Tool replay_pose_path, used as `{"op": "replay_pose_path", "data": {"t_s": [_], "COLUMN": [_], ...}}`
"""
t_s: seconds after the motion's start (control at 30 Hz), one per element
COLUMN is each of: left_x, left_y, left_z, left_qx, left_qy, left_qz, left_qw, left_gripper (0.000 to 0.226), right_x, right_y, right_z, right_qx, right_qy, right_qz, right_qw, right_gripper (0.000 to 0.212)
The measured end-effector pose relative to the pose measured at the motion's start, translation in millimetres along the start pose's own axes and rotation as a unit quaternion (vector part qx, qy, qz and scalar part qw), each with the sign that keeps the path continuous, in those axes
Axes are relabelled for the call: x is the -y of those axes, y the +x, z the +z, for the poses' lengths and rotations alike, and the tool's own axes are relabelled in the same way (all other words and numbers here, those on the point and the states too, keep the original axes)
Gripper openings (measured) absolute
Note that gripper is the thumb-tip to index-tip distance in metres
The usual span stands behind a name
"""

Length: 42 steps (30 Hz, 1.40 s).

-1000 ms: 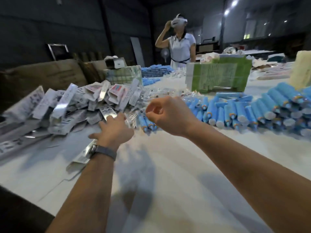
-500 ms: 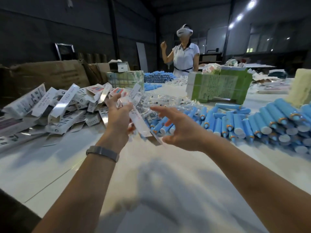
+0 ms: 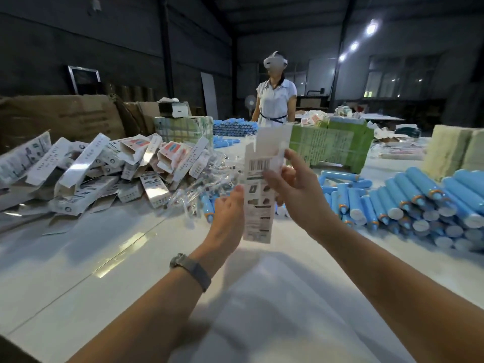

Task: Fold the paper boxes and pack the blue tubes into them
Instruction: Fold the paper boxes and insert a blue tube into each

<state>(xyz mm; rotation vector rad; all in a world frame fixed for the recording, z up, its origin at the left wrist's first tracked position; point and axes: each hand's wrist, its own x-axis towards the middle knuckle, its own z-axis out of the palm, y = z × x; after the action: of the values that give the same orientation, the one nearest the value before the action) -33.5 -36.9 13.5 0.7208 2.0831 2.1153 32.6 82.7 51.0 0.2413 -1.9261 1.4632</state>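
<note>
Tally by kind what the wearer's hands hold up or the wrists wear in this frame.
Paper box, held by the left hand and the right hand: 1
Wristband: 1
Blue tubes in hand: 0
Total: 2

Held paper box [image 3: 258, 189]: thin printed card, matt. Heaped boxes [image 3: 110, 169]: card, some panels foil-glossy. Blue tubes [image 3: 408, 203]: smooth plastic. Table [image 3: 104, 258]: white, glossy, reflective. Cartons [image 3: 60, 116]: brown matt cardboard.
</note>
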Motion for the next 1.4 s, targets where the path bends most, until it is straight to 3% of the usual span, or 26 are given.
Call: {"op": "replay_pose_path", "data": {"t_s": [0.1, 0.17, 0.3, 0.43, 0.57, 0.63, 0.7, 0.73, 0.77, 0.8, 0.87, 0.93, 1.17, 1.27, 1.4], "left_x": [0.2, 1.4, 6.2, 11.8, 16.9, 18.8, 20.5, 21.0, 22.1, 23.1, 23.3, 23.0, 23.1, 21.6, 19.6], "left_y": [-4.9, -8.6, -8.9, -4.9, -0.8, -0.4, -0.3, 0.3, 0.7, 0.9, 1.2, 0.9, 1.3, 1.4, 1.5], "left_z": [4.2, 4.5, 4.3, 4.3, 4.4, 5.1, 5.1, 5.0, 4.9, 4.8, 4.9, 4.9, 4.4, 2.3, -6.7], "left_qx": [0.109, 0.125, 0.106, 0.063, 0.043, 0.025, 0.010, 0.009, 0.009, 0.009, 0.006, -0.007, -0.025, -0.028, -0.057], "left_qy": [-0.159, -0.165, -0.111, -0.092, -0.050, -0.032, -0.022, -0.016, -0.013, -0.013, -0.009, 0.001, 0.033, 0.042, 0.100], "left_qz": [0.057, 0.090, 0.148, 0.182, 0.198, 0.202, 0.208, 0.211, 0.212, 0.214, 0.217, 0.218, 0.241, 0.242, 0.277], "left_qw": [0.980, 0.974, 0.977, 0.977, 0.978, 0.979, 0.978, 0.977, 0.977, 0.977, 0.976, 0.976, 0.970, 0.969, 0.954], "left_gripper": [0.058, 0.056, 0.057, 0.036, 0.033, 0.028, 0.024, 0.024, 0.024, 0.024, 0.023, 0.024, 0.021, 0.026, 0.030], "right_x": [-8.1, -14.3, -17.0, -20.6, -12.9, -16.5, -30.8, -40.6, -50.5, -60.5, -77.9, -89.8, -96.4, -82.7, -49.3], "right_y": [-6.3, -8.8, -7.6, -5.6, -0.5, 5.4, 12.2, 14.8, 15.1, 13.7, 8.7, 3.3, -1.7, 3.9, 16.6], "right_z": [-1.5, -1.4, -3.9, -7.0, -18.6, -34.0, -52.0, -61.1, -69.3, -74.2, -79.1, -81.1, -83.3, -80.4, -80.1], "right_qx": [0.052, 0.096, 0.123, 0.122, 0.162, 0.116, 0.010, -0.024, -0.021, 0.021, 0.127, 0.162, 0.021, -0.059, -0.131], "right_qy": [0.013, -0.011, -0.031, -0.039, 0.002, 0.020, -0.101, -0.232, -0.372, -0.472, -0.563, -0.607, -0.565, -0.519, -0.460], "right_qz": [0.010, 0.003, -0.011, 0.009, 0.035, 0.064, 0.073, 0.075, 0.092, 0.121, 0.184, 0.183, 0.034, -0.055, -0.111], "right_qw": [0.999, 0.995, 0.992, 0.992, 0.986, 0.991, 0.992, 0.969, 0.924, 0.873, 0.795, 0.756, 0.824, 0.851, 0.871], "right_gripper": [0.031, 0.034, 0.030, 0.022, 0.024, 0.033, 0.033, 0.036, 0.048, 0.059, 0.065, 0.059, 0.046, 0.031, 0.020]}}
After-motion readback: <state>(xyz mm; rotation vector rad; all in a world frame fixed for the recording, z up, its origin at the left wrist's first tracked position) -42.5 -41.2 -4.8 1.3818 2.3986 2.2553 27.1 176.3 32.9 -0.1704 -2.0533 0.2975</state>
